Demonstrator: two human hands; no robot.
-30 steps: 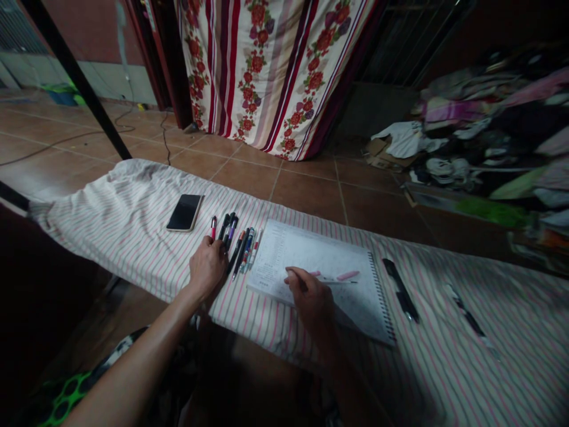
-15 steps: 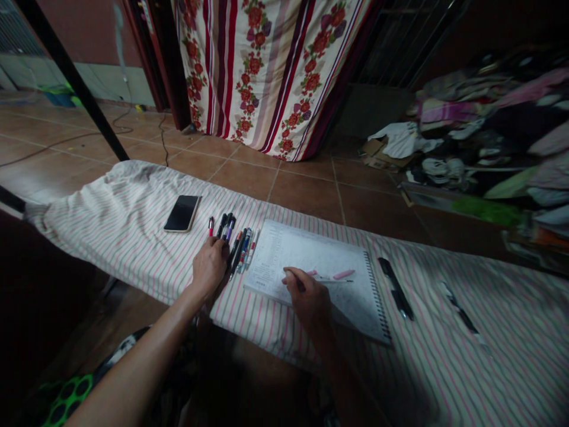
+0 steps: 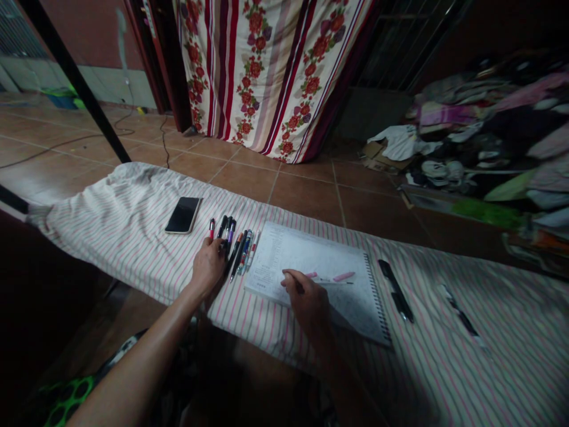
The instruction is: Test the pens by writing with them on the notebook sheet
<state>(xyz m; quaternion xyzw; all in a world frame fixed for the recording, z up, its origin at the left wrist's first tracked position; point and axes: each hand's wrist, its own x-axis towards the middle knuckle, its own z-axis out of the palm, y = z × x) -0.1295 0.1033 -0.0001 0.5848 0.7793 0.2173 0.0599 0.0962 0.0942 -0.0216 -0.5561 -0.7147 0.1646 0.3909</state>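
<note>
A spiral notebook (image 3: 320,261) lies open on a striped cloth (image 3: 133,231) over a low bench. My right hand (image 3: 306,302) rests on its near edge, fingers closed round a pink pen (image 3: 331,279) whose tip lies on the page. My left hand (image 3: 208,265) sits on the cloth to the left of the notebook, fingers curled over the near ends of a row of several pens (image 3: 233,240). Whether it grips one I cannot make out. A dark phone (image 3: 183,214) lies face up further left.
Two dark pens (image 3: 395,290) (image 3: 460,314) lie on the cloth right of the notebook. Beyond the bench is tiled floor (image 3: 311,190), a flowered curtain (image 3: 271,71), a cable, and a heap of clothes and boxes (image 3: 480,136) at the right. A black pole (image 3: 75,77) slants at the left.
Both hands stay nearly where they were. The view has shifted slightly; my left hand's fingers have crept a little along the pens.
</note>
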